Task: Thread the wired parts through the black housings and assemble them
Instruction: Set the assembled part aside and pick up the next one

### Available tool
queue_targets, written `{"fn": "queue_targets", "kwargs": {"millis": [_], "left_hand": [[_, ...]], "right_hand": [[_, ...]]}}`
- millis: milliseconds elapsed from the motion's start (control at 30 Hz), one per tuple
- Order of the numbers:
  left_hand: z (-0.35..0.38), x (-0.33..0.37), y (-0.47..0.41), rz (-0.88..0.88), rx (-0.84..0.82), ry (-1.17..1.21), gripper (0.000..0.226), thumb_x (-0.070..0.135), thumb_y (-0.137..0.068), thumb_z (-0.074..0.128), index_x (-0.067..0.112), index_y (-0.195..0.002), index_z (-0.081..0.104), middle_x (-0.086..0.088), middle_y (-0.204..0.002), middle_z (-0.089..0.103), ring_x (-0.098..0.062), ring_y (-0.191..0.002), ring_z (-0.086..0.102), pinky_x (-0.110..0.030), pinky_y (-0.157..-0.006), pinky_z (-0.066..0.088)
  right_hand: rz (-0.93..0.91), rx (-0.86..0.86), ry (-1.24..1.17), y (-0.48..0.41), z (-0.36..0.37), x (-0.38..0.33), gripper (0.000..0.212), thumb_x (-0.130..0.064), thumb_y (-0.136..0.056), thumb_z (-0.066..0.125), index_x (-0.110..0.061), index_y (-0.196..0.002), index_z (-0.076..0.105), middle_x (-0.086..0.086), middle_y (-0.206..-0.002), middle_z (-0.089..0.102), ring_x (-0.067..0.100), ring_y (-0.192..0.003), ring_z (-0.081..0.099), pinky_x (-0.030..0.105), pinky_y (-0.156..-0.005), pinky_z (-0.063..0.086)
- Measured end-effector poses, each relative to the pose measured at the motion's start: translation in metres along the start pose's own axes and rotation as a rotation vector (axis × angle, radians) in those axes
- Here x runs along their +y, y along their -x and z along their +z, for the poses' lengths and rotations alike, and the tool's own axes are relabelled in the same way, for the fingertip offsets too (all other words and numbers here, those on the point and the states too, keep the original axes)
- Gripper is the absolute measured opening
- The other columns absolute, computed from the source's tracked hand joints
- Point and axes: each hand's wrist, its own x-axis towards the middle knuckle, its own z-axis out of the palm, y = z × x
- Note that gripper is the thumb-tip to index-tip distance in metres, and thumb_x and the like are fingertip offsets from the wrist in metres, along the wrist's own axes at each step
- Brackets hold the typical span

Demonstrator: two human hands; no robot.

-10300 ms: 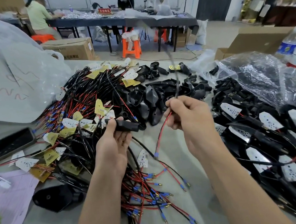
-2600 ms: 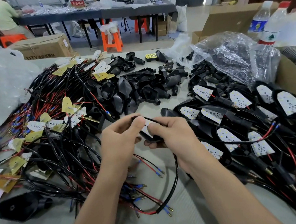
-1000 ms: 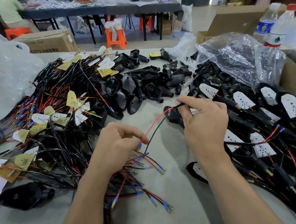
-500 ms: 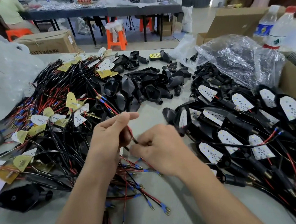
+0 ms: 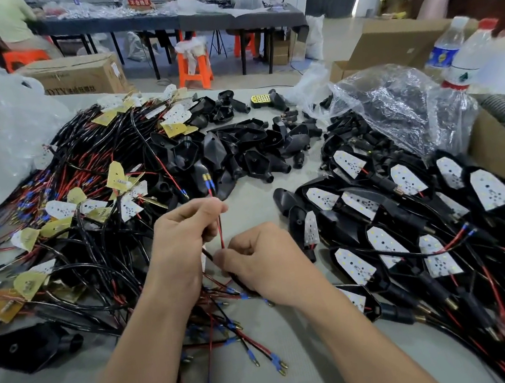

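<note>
Our left hand (image 5: 185, 245) pinches a thin red wire with blue-sleeved tips (image 5: 220, 226) upright over the grey table (image 5: 255, 199); our right hand (image 5: 265, 261) pinches its lower end. Empty black plastic housings (image 5: 240, 149) lie heaped just beyond.

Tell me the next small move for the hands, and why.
Probably free the right hand and fetch one piece from the pile of empty black housings beyond. Both hands pinch the red wire, the left hand higher up. Its blue-sleeved terminals stand free above the fingers, ready to feed, yet neither hand holds a housing.
</note>
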Motion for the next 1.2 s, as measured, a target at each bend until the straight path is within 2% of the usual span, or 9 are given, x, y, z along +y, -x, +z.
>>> {"fn": "queue_targets", "kwargs": {"millis": [167,333,467,533,667,767,933,1100,1200], "left_hand": [[0.004,-0.01,0.0,-0.03,-0.005,-0.05,0.02,0.021,-0.092,0.071,0.023,-0.076,0.083,0.005,-0.065,0.062,-0.011,-0.063,0.049,-0.023,-0.062,0.043],[0.012,-0.014,-0.003,-0.054,-0.126,-0.157,0.025,0.009,-0.093,0.067,0.012,-0.073,0.081,0.002,-0.079,0.076,-0.008,-0.064,0.058,-0.021,-0.069,0.049],[0.018,-0.009,-0.001,-0.079,-0.151,-0.168,0.029,-0.001,-0.089,0.063,0.013,-0.072,0.081,-0.004,-0.083,0.077,-0.009,-0.064,0.057,-0.022,-0.067,0.05],[0.026,-0.008,0.002,-0.104,-0.173,-0.171,0.027,-0.004,-0.09,0.065,0.016,-0.084,0.082,-0.01,-0.078,0.076,-0.01,-0.062,0.06,-0.019,-0.062,0.05],[0.046,-0.013,-0.003,-0.166,-0.138,-0.164,0.013,-0.004,-0.091,0.068,0.008,-0.092,0.074,-0.014,-0.076,0.077,-0.012,-0.058,0.064,-0.018,-0.054,0.049],[0.048,-0.023,-0.009,-0.194,-0.09,-0.123,0.014,-0.004,-0.091,0.067,0.008,-0.087,0.073,-0.013,-0.076,0.077,-0.012,-0.058,0.066,-0.017,-0.055,0.05],[0.041,-0.04,-0.012,-0.201,0.004,-0.085,0.011,-0.003,-0.09,0.066,0.008,-0.093,0.068,-0.012,-0.077,0.078,-0.013,-0.06,0.068,-0.016,-0.055,0.05],[0.038,-0.045,-0.013,-0.186,-0.02,-0.113,0.011,0.0,-0.091,0.06,0.009,-0.096,0.065,-0.011,-0.08,0.078,-0.014,-0.063,0.069,-0.017,-0.058,0.051],[0.036,-0.047,-0.013,-0.179,-0.047,-0.126,0.012,0.002,-0.092,0.059,0.011,-0.096,0.064,-0.01,-0.08,0.079,-0.014,-0.064,0.068,-0.019,-0.06,0.05]], "right_hand": [[0.02,-0.038,0.103,0.001,-0.006,-0.002,0.047,-0.037,-0.092,0.069,-0.005,-0.06,0.059,0.012,-0.048,0.046,0.014,-0.041,0.034,0.027,-0.041,0.028],[0.016,0.228,0.102,-0.006,-0.055,-0.014,0.031,-0.032,-0.088,0.068,-0.022,-0.058,0.068,-0.005,-0.048,0.059,0.004,-0.04,0.041,0.014,-0.043,0.031],[0.009,0.327,0.38,-0.035,-0.123,-0.032,0.021,-0.026,-0.085,0.064,-0.027,-0.066,0.074,-0.011,-0.056,0.067,0.002,-0.045,0.054,0.01,-0.044,0.037],[0.085,0.275,0.647,-0.063,-0.15,-0.03,0.022,-0.023,-0.089,0.061,-0.019,-0.071,0.075,-0.006,-0.06,0.066,0.008,-0.055,0.058,0.02,-0.05,0.044],[0.231,0.136,0.947,-0.122,-0.156,-0.011,0.024,-0.008,-0.089,0.052,-0.008,-0.066,0.047,0.008,-0.07,0.052,0.027,-0.065,0.053,0.028,-0.054,0.039],[0.27,-0.016,1.095,-0.149,-0.148,0.005,0.019,-0.004,-0.087,0.05,-0.007,-0.069,0.052,0.009,-0.076,0.055,0.026,-0.066,0.055,0.033,-0.06,0.044],[0.262,-0.25,1.227,-0.183,-0.138,0.028,0.01,-0.007,-0.089,0.055,-0.004,-0.087,0.065,0.014,-0.103,0.063,0.035,-0.094,0.064,0.042,-0.086,0.058],[0.228,-0.1,1.168,-0.186,-0.13,0.024,0.023,-0.005,-0.088,0.054,-0.009,-0.068,0.044,0.01,-0.078,0.052,0.025,-0.064,0.051,0.031,-0.05,0.04],[0.218,0.007,1.151,-0.172,-0.126,0.02,0.023,-0.005,-0.087,0.055,-0.013,-0.069,0.042,0.006,-0.07,0.047,0.023,-0.058,0.046,0.029,-0.049,0.034]]}}
